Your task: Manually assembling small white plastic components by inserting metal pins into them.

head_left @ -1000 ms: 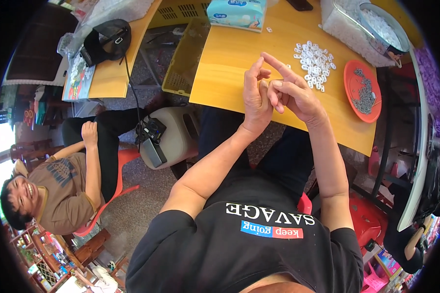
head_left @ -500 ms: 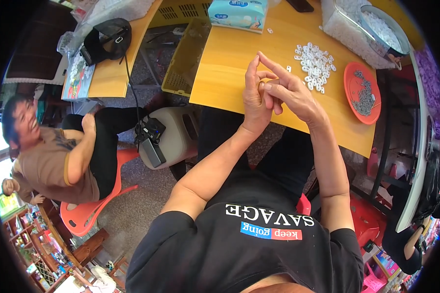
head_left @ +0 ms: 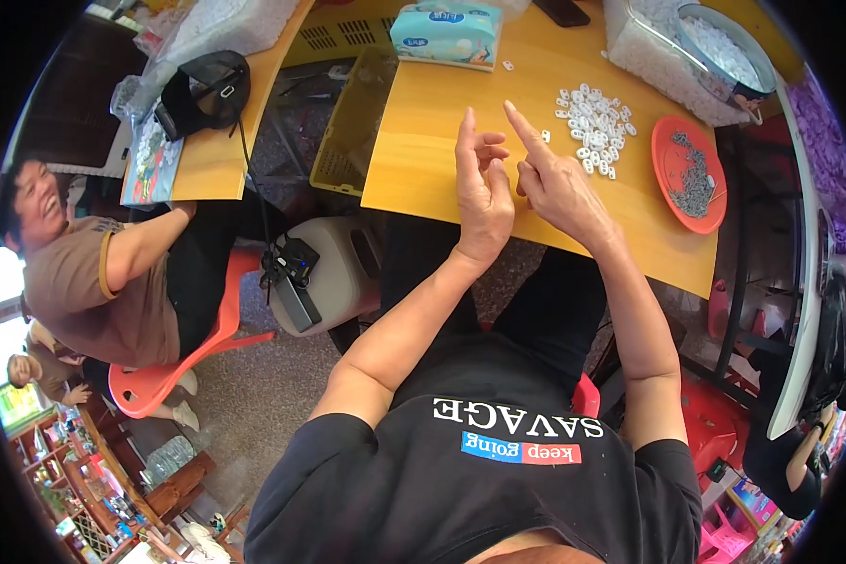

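There is one red plate point(head_left: 665, 179), one tissue pack point(head_left: 446, 38), one grey stool point(head_left: 334, 246).

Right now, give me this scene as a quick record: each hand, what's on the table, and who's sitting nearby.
Left hand: raised, nothing visibly held
Right hand: close beside it, index finger extended, nothing visibly held
Table: yellow-brown top, under the raised hands
White pieces: loose pile beyond the right hand
Red plate: right of the pile, bearing small grey pieces
Light-blue pack: far left of tabletop
Seated person: at left, on a red chair
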Motion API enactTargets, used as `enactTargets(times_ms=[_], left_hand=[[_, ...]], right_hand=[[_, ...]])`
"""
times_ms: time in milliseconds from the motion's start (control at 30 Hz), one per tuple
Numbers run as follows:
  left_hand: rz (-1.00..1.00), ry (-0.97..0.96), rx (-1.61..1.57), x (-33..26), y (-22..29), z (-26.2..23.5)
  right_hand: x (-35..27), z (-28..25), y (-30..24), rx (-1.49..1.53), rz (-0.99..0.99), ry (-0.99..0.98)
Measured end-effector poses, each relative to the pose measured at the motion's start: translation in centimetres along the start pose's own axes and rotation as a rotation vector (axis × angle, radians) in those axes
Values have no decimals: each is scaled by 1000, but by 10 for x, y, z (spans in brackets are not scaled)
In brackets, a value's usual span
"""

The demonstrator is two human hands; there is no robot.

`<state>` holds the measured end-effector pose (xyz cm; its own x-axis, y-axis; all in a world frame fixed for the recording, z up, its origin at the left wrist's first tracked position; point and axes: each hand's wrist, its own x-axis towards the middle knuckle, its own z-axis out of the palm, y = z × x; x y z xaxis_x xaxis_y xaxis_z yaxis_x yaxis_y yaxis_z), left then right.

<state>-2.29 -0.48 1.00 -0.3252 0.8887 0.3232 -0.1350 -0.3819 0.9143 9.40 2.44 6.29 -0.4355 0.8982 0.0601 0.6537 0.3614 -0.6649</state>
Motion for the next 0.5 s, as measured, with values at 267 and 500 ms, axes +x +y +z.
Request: enactTargets(times_ms=[267, 500], left_hand=[[89, -179, 173, 13, -5, -13], [354, -128, 495, 17, 1, -16]], right_hand=[[-1, 5, 3, -31, -11, 33], [2, 6, 6, -271, -96, 94]])
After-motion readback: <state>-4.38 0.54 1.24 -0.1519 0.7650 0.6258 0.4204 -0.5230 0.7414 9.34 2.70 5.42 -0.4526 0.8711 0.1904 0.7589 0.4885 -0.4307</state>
